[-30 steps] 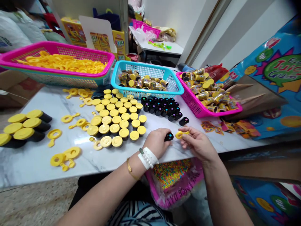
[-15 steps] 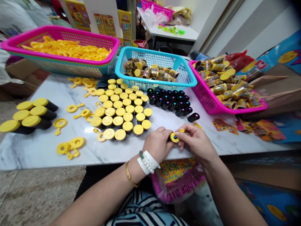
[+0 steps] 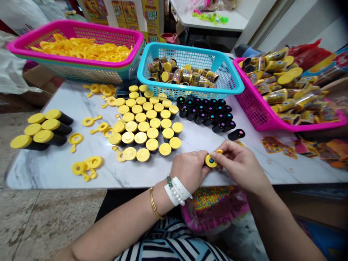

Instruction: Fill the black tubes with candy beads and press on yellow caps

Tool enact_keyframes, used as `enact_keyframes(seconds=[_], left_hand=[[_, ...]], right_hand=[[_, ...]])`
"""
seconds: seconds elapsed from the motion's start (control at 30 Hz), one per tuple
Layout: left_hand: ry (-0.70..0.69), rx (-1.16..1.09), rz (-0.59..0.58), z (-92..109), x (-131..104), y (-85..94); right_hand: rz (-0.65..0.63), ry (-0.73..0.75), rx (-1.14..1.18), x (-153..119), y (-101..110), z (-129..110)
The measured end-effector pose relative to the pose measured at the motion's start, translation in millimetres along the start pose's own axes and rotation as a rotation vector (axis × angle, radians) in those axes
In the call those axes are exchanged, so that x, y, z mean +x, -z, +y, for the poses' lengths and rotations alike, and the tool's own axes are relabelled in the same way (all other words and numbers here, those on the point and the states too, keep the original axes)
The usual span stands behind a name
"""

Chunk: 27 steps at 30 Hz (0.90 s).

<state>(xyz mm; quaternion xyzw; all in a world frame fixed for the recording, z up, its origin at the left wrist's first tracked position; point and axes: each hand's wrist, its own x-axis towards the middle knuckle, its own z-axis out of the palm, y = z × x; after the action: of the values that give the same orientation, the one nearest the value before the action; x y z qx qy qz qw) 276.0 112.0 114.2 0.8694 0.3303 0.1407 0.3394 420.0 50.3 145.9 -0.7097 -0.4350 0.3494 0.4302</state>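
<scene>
My left hand [image 3: 189,168] is closed around a small black cup, mostly hidden by the fingers, near the table's front edge. On the cup's top sits a yellow ring lid [image 3: 211,160] with a dark centre showing through its hole. My right hand [image 3: 241,163] pinches this lid between thumb and fingers, by its small flap. Left of my hands stand several black cups with yellow caps [image 3: 143,127], packed together. Beyond them to the right are several black cups with coloured dots on top [image 3: 208,112]; one such cup [image 3: 236,134] lies apart, close to my right hand.
Loose yellow ring lids [image 3: 87,166] lie on the marble-patterned table [image 3: 49,170]. At the back stand a pink basket [image 3: 136,40] of yellow lids, a blue basket [image 3: 233,79] and another pink basket [image 3: 247,112] of wrapped cups. Below the edge, a bin holds coloured beads [image 3: 212,197].
The view has shifted, so the table's things appear slightly lower and farther right or left of before. Both hands keep their hold on the cup and lid, with little visible movement.
</scene>
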Motion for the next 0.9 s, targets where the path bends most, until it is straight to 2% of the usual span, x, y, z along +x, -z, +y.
enact_keyframes(seconds=[0.13, 0.3, 0.4, 0.5, 0.6, 0.7, 0.77, 0.9], left_hand=[[-0.015, -0.003, 0.008, -2, -1, -2.7], [-0.017, -0.076, 0.006, 0, -1, 5.3], [0.029, -0.257, -0.084, 2, -1, 16.4], [0.145, -0.486, -0.144, 4, 0, 23.0], [0.246, -0.669, -0.184, 3, 2, 22.4], [0.253, -0.806, -0.267, 1, -1, 18.5], [0.196, -0.766, -0.216, 0, -6, 15.0], [0.027, -0.511, 0.063, 0, -13, 6.2]], right_hand=[[-0.036, -0.104, 0.080, 5, 1, 8], [-0.025, -0.115, 0.161, 1, -4, 14], [0.029, -0.074, 0.163, -4, -8, 14], [0.050, -0.052, 0.185, -8, -10, 17], [0.095, -0.038, 0.194, -11, -11, 20], [0.094, -0.034, 0.223, -12, -11, 22], [0.069, -0.036, 0.248, -12, -11, 23], [0.055, -0.030, 0.249, -11, -9, 24]])
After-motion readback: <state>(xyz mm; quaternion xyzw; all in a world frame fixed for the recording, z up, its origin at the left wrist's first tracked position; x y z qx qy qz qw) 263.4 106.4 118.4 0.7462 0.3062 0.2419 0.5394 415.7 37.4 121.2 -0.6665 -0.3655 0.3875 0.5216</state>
